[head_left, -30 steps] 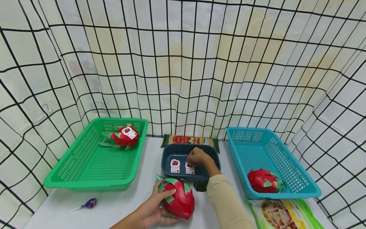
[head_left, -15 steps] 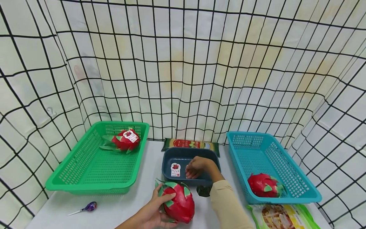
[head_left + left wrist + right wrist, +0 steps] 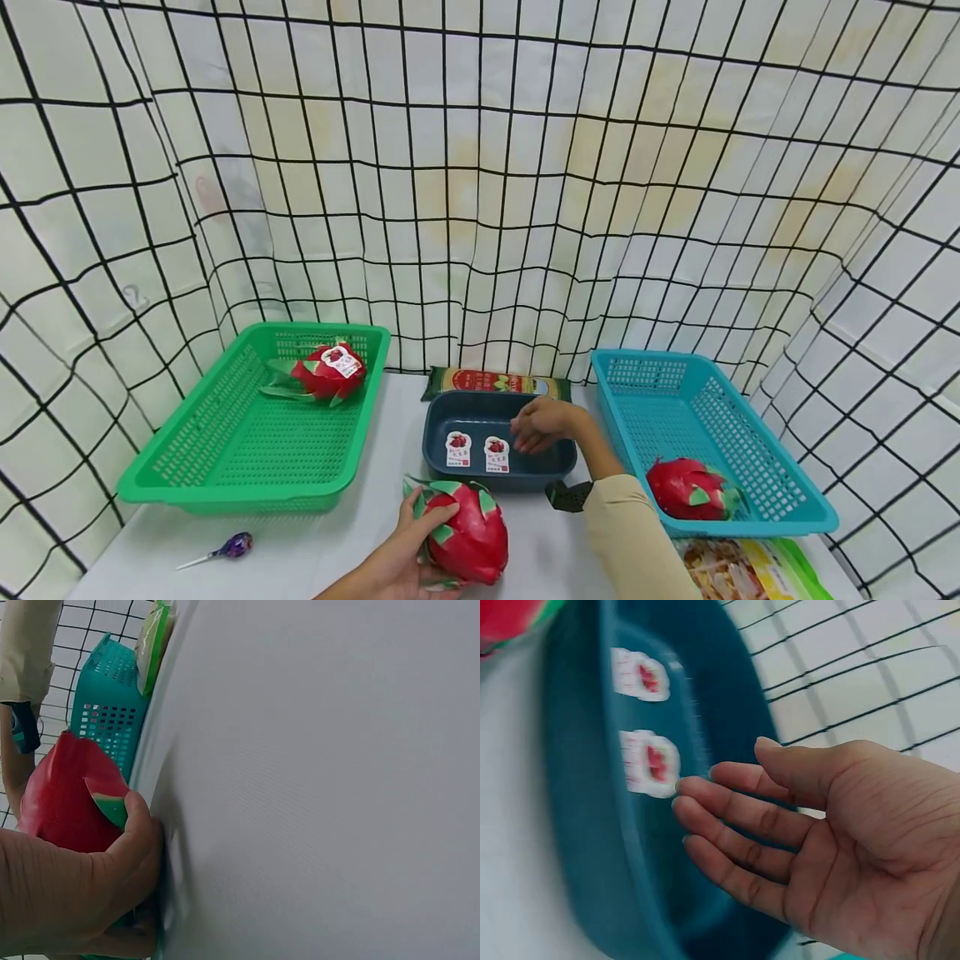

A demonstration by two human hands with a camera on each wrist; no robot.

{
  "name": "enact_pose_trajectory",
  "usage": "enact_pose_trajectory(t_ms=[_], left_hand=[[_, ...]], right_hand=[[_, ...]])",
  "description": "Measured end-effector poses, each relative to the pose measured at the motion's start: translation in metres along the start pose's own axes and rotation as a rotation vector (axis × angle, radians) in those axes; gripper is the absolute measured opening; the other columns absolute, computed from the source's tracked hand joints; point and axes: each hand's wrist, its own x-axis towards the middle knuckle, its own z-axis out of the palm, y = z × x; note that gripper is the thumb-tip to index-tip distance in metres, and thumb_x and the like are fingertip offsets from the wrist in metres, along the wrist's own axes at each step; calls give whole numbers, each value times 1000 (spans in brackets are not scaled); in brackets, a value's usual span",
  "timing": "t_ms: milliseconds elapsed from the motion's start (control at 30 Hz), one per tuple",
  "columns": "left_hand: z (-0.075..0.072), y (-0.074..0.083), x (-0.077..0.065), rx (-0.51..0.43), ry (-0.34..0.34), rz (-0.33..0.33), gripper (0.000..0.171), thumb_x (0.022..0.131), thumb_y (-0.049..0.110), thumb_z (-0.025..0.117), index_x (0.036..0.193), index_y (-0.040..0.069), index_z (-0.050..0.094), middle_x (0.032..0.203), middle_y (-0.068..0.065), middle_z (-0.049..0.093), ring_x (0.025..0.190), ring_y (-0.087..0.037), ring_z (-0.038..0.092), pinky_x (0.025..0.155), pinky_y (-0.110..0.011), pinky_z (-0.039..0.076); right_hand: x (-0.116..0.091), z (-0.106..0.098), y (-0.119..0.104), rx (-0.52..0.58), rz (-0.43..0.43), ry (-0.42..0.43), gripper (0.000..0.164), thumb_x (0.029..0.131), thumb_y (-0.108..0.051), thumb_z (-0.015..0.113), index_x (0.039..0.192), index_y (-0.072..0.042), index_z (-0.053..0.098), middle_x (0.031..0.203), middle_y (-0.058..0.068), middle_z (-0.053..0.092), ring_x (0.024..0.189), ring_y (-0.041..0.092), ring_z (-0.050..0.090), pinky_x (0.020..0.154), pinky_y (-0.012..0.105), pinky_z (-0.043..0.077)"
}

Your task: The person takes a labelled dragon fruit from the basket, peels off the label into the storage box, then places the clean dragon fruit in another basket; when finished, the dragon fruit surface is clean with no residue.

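My left hand (image 3: pixel 412 550) grips a red dragon fruit (image 3: pixel 476 537) with green-tipped scales, low over the white table. In the left wrist view its thumb and fingers curl round the lower part of the fruit. A dark blue basin (image 3: pixel 501 482) stands just beyond. Two white stickers with a dragon fruit picture lie inside it, a left sticker (image 3: pixel 458 450) and a right sticker (image 3: pixel 497 455). Over the basin's right half is my right hand (image 3: pixel 546 423), its fingertips close to the right sticker. Seen from the right wrist, this hand (image 3: pixel 817 840) holds nothing, palm showing and fingers relaxed.
A green basket (image 3: pixel 247 500) at left holds a stickered dragon fruit (image 3: pixel 330 371). A blue basket (image 3: pixel 738 527) at right holds another dragon fruit (image 3: pixel 690 490). A lollipop (image 3: pixel 236 546) lies at front left. Packets lie behind the basin (image 3: pixel 498 382) and at front right (image 3: pixel 731 571).
My right hand has drawn back to the right from the right sticker, its fingers loosening, and that sticker shows in the basin. The left hand keeps its grip on the dragon fruit.
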Motion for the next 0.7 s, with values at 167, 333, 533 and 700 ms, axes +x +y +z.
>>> enact_pose_trajectory(t_ms=[167,333,533,700], left_hand=[[6,-1,-1,41,56,-4,112,85,48,70,150,13,-15,131,-39,20,109,-56,48,91,-55,54],[7,-5,1,57,52,4,110,87,47,68,149,9,-15,129,-39,20,104,-54,52,93,-53,54],[5,-7,2,24,5,10,113,87,47,69,150,12,-18,132,-39,17,107,-55,50,95,-54,52],[5,-8,3,-23,-2,1,116,86,46,71,151,14,-20,133,-39,15,114,-60,42,96,-56,51]], right_hand=[[-19,-27,5,-171,-138,74,25,99,-17,57,113,2,65,94,13,73,85,23,72,74,37,60],[-55,-58,24,-244,-304,189,20,97,-11,59,110,4,65,94,18,71,82,25,70,71,38,61],[-103,-100,69,-372,-353,452,15,94,-8,62,104,2,67,94,14,71,84,24,67,71,35,59],[-138,-129,119,-552,-303,669,18,92,-3,62,107,6,65,97,23,70,89,38,67,72,47,57]])
